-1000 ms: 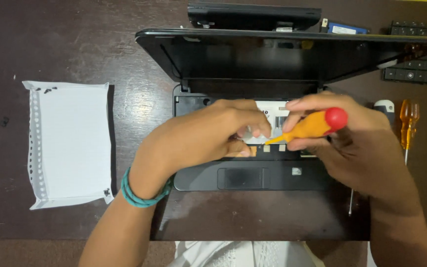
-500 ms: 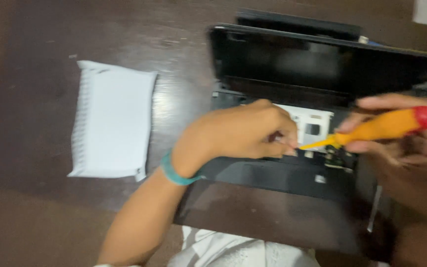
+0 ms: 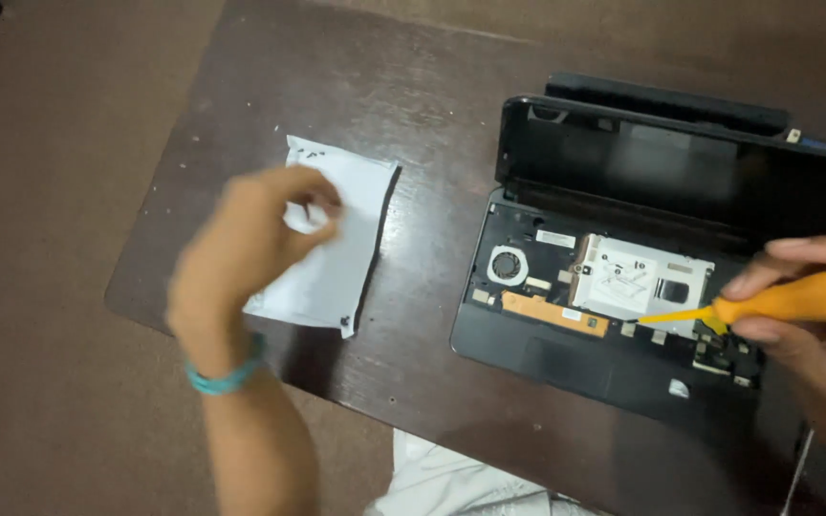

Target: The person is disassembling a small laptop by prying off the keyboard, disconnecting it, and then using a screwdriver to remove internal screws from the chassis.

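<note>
Fingers of the left hand pinch closed over white paper; right hand grips an orange screwdriver.

Single head-worn view, looking steeply down, close over dark wooden table, tilted leftward

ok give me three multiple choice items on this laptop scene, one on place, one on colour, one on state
1. Where is the left hand?
A. over the white paper
B. on the laptop
C. off the table

2. What colour is the screwdriver handle in the right hand?
A. blue
B. orange
C. black

3. What state is the laptop in?
A. lid shut
B. keyboard fitted
C. keyboard off, internals showing

Answers: 1 A, fingers pinched above the sheet. 2 B, the handle is plainly orange. 3 C, fan and metal plate lie bare.
</note>
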